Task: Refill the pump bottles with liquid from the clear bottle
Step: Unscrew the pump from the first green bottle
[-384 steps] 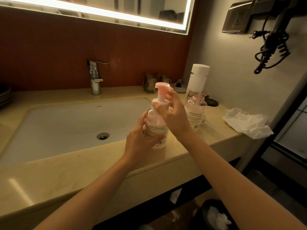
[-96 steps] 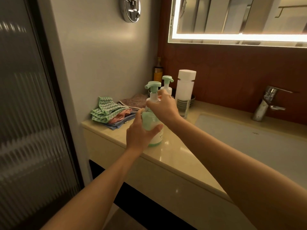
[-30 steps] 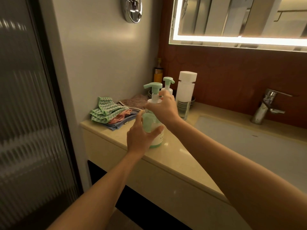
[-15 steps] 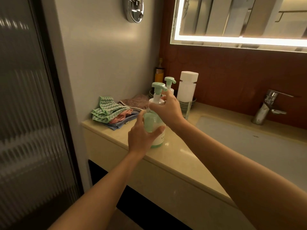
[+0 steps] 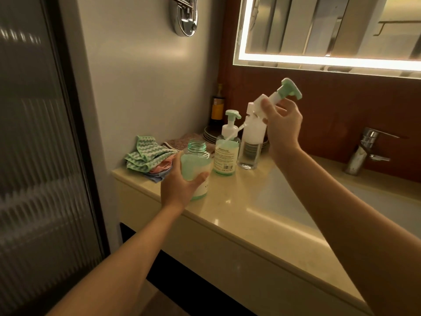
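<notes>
A green pump bottle (image 5: pixel 195 164) stands on the counter with its threaded neck uncovered, and my left hand (image 5: pixel 180 185) grips its body. My right hand (image 5: pixel 281 127) holds that bottle's green pump head (image 5: pixel 281 94) up in the air, tilted, with its thin dip tube pointing down to the left. Behind stands a second green pump bottle (image 5: pixel 226 153) with its pump on. Right of it is the clear bottle (image 5: pixel 251 142) with a white cap, partly hidden by my right hand.
Folded cloths (image 5: pixel 148 157) lie at the counter's left end by the wall. Stacked plates (image 5: pixel 210 136) and an amber bottle (image 5: pixel 217 108) stand at the back. The sink basin (image 5: pixel 319 201) and chrome faucet (image 5: pixel 362 151) are to the right. A ribbed glass door (image 5: pixel 38 156) is on the left.
The pump head has come off the near green bottle. My right hand lifted it up and to the right, pulling the tube out. My left hand kept its grip on the bottle.
</notes>
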The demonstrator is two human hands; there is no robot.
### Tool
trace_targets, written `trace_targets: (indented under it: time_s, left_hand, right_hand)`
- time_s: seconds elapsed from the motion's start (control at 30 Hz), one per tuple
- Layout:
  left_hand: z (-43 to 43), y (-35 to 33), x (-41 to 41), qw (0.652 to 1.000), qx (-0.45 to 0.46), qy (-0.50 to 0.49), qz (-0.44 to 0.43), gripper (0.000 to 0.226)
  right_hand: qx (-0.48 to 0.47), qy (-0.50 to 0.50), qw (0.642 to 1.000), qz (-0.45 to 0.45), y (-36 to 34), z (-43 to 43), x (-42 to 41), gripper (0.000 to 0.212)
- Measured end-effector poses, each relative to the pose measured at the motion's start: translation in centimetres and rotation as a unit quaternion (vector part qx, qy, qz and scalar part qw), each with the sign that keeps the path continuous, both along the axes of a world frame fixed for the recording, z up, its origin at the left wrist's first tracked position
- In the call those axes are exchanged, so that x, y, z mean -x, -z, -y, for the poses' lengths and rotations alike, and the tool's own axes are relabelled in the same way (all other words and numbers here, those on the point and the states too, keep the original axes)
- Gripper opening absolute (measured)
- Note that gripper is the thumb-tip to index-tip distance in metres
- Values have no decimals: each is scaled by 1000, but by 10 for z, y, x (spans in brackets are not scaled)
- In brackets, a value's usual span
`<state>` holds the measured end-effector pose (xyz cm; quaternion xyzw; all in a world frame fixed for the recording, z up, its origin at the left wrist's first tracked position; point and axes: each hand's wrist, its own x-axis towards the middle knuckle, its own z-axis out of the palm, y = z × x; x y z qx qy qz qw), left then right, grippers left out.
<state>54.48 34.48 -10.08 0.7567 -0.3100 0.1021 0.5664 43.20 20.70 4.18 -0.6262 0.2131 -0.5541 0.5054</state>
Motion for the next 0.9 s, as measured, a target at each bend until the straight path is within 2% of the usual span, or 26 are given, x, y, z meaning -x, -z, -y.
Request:
trace_targets:
  time_s: [0.1,0.2,0.27,0.4,0.47,0.53,0.6,0.67,0.77,0.9]
  left_hand:
    - [-3,-1,-11,1000,-1,-21,-11,81]
    - [-4,0,-19,1000,6,-13,-19,87]
    - [-3,1,-26,999,4,-10,-33,94]
    - [-3,-2,-32,998,1,18,-54,114]
    - [-3,-4,-31,997,33,25,-66,115]
    - [-6,-5,-27,995,91,-15,-39,99]
    - [-9,-8,-20,983,152,-94,39,73]
    - [-10,-10,-11,971,187,-123,85,44]
    - [-3,-16,13,979,169,-60,99,17]
    - [18,-27,38,983,159,10,91,6]
  right_hand:
    - [-9,-56,988,-143,20,6,1,41]
    - [-8,-155,929,-337,52,0,-6,39]
    - [7,-165,902,-398,67,-6,-16,33]
    - [-16,-157,899,-408,89,-11,-38,33]
    - [-17,-147,901,-407,98,-12,-48,36]
    - [-19,-130,903,-409,105,-10,-57,36]
    - [-23,-119,906,-406,108,-8,-62,33]
    - [-21,-117,906,-405,108,-6,-62,26]
    - [-21,-125,904,-408,103,-4,-59,27]
    - [-36,-90,924,-370,92,12,-43,27]
